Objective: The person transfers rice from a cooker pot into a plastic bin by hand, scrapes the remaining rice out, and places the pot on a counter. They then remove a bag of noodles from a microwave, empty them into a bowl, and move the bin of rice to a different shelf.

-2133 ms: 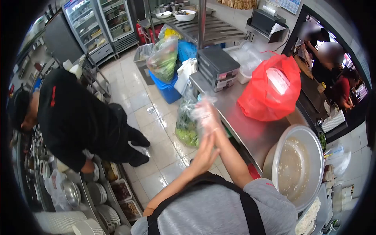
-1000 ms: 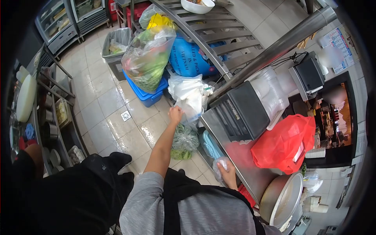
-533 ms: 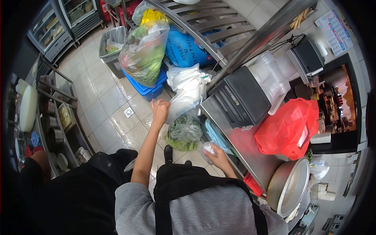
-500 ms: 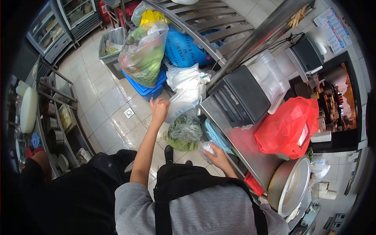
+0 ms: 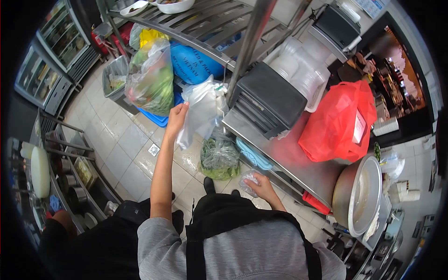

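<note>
My left hand reaches forward with its fingers closed on the edge of a translucent plastic bag. That bag stretches from a bundle of white plastic bags hanging at the table leg. Lower right, my right hand is wrapped round a small crumpled clear plastic bag; what it contains, if anything, I cannot make out. Between the two hands, a clear bag of leafy greens stands on the floor.
A steel table on my right bears a black plastic case, a red bag and a large metal pot. Ahead are a big bag of vegetables and a bin. A person in black is close on my left.
My left hand has drawn the translucent bag's edge upward and out from the bundle, so more of it is spread. The view has shifted; my right hand keeps its hold on the crumpled bag.
</note>
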### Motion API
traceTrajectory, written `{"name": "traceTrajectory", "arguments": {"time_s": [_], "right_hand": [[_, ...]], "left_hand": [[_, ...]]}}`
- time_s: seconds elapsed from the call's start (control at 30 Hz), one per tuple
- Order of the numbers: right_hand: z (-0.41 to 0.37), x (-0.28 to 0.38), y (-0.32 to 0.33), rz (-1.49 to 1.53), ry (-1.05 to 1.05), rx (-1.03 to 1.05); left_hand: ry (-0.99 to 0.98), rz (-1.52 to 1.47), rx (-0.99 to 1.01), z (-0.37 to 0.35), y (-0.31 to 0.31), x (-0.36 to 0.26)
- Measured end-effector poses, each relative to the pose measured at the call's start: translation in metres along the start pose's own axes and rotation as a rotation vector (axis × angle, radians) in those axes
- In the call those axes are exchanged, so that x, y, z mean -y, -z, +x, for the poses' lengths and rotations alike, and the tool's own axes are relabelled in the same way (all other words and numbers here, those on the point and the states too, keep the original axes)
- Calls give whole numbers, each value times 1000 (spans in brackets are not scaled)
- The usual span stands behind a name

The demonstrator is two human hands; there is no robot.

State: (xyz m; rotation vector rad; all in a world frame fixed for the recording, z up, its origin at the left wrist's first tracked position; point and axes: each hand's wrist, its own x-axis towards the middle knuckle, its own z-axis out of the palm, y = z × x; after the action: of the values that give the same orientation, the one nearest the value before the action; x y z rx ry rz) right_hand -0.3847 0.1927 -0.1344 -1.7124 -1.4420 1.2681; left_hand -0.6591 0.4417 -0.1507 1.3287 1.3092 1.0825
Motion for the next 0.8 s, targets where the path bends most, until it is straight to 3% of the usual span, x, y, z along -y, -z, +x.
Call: {"name": "traceTrajectory", "arguments": {"time_s": [0.07,0.13,0.17,0.2,0.23,0.27,0.3,0.37,0.43,0.47,0.53,0.6,0.67,0.7,0.8], "right_hand": [[-8,-10,0,56,31,-48],[-12,-30,0,87,78,-111],[-13,-38,0,135,31,-118],[-18,-48,1,183,-19,-127],[-26,-61,4,232,-70,-144],[-29,-82,5,165,-41,-178],[-37,-111,5,98,-16,-230],[-68,-135,16,-82,-90,-339],[-104,-165,32,-145,-170,-435],[-123,-182,36,-118,-210,-468],[-158,-219,46,-41,-272,-564],[-187,-242,59,37,-342,-663],[-217,-259,70,126,-439,-775],[-230,-275,72,382,-466,-799],[-279,-282,84,667,-329,-918]], "left_hand": [[76,-170,93,-9,-8,2],[13,-35,131,-31,-11,4],[-28,-19,129,-43,-17,22],[79,-52,103,-56,-22,70],[160,113,40,-77,-24,123],[-6,715,124,-102,-12,228],[198,1069,363,-130,-7,274],[313,1210,867,-174,0,290],[402,998,988,-181,-12,253],[570,822,942,-179,-33,183],[483,491,979,-162,-80,85],[187,208,1059,-147,-144,-16],[-343,181,1067,-156,-215,-129],[-527,208,1113,-157,-243,-174],[-997,97,1170,-157,-332,-262]]}}
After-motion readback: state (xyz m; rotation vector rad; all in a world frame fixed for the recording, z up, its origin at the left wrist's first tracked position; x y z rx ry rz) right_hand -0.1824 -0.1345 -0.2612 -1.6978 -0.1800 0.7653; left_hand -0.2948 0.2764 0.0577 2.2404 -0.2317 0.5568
